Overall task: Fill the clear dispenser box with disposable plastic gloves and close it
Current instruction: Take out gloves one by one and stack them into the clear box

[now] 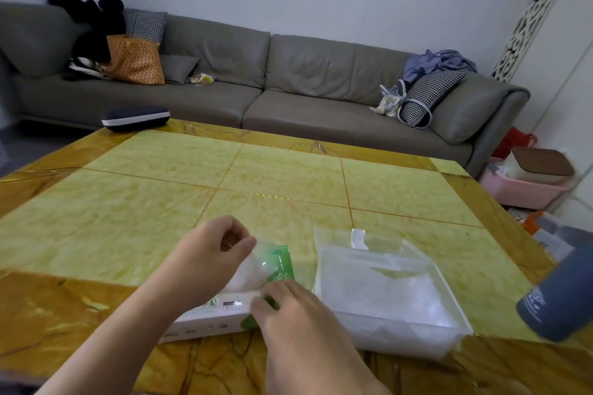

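A green-and-white cardboard glove box lies near the table's front edge. A wad of thin clear plastic gloves sticks up out of its top. My left hand pinches the upper edge of that wad. My right hand grips the box's green end beside the gloves. To the right stands the clear dispenser box, its lid tipped open toward the back, with a layer of clear gloves lying inside.
The yellow-and-amber marbled table stretches away ahead. A dark glasses case sits at its far left corner. A dark grey cylinder stands at the right edge. A grey sofa with bags and cushions lies beyond.
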{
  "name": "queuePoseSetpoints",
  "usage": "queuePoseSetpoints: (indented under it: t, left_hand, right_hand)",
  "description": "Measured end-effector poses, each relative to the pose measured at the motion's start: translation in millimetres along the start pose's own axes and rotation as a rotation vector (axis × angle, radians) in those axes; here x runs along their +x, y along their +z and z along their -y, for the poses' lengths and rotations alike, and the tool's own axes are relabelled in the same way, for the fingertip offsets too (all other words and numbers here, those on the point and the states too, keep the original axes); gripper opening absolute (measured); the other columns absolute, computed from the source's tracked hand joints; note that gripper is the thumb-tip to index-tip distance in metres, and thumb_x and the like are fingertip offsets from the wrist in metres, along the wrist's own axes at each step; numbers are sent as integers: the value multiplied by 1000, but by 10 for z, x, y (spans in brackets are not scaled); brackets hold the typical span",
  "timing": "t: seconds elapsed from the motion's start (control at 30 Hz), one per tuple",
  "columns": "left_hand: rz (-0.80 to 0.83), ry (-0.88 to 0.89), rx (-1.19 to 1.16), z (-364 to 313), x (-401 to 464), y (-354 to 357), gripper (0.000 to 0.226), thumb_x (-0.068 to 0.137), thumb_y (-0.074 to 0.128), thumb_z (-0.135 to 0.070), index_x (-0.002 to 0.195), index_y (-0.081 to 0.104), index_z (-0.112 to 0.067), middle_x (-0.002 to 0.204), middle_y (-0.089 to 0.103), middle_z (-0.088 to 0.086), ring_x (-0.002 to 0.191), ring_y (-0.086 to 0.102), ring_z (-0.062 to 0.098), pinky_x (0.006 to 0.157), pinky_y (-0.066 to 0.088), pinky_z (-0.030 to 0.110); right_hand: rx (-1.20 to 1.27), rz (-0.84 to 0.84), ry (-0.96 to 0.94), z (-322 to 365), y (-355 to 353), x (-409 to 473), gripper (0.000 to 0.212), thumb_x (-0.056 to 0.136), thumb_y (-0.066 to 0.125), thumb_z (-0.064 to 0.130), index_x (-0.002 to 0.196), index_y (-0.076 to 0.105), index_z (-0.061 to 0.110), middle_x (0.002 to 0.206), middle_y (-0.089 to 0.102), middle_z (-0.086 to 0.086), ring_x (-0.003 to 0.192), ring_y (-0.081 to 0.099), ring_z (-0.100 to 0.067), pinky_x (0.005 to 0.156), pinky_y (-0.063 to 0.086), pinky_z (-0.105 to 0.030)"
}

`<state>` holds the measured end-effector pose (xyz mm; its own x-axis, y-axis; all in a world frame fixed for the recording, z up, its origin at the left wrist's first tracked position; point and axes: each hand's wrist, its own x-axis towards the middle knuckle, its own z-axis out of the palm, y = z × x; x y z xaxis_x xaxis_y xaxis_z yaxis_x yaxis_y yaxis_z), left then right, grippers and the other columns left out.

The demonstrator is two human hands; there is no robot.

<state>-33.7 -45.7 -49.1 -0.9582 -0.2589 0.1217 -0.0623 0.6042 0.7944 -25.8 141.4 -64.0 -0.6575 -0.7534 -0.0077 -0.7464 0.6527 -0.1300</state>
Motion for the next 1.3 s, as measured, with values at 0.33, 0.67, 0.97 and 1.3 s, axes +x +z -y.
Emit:
queuePoseSetpoints:
  t: [0.33,0.67,0.97,1.3]
  left_hand:
    - [60,-20,415,41,-59,2,29,88,71,-21,61,63,-28,55,62,-12,49,53,6,45,36,17]
    - [-91,-47,-106,-151,-100,-71,36,87,68,6,93,78,-28,80,78,-12,68,73,9,72,62,31]
    - [-380,-6,-261,-233,-150,-136,22,97,65,-8,95,76,-27,76,75,-6,68,69,7,68,58,30]
    - [-356,-140,-952,-242,-96,-323,27,98,44,7,82,64,0,69,56,9,62,51,20,66,52,37]
  right_hand:
    - [5,28,19,44,-32,-2,60,87,66,4,145,50,9,145,43,-10,139,35,-28,110,41,-43]
    - [-12,54,12,45,-25,7,61,88,69,9,145,49,7,146,42,-12,142,33,-28,110,41,-43]
    - [-17,71,14,42,-33,20,59,89,68,11,144,48,7,145,42,-11,138,38,-29,107,44,-43]
    - [81,33,65,89,-102,-21,57,89,63,12,142,43,14,144,35,-3,133,43,-26,102,45,-40]
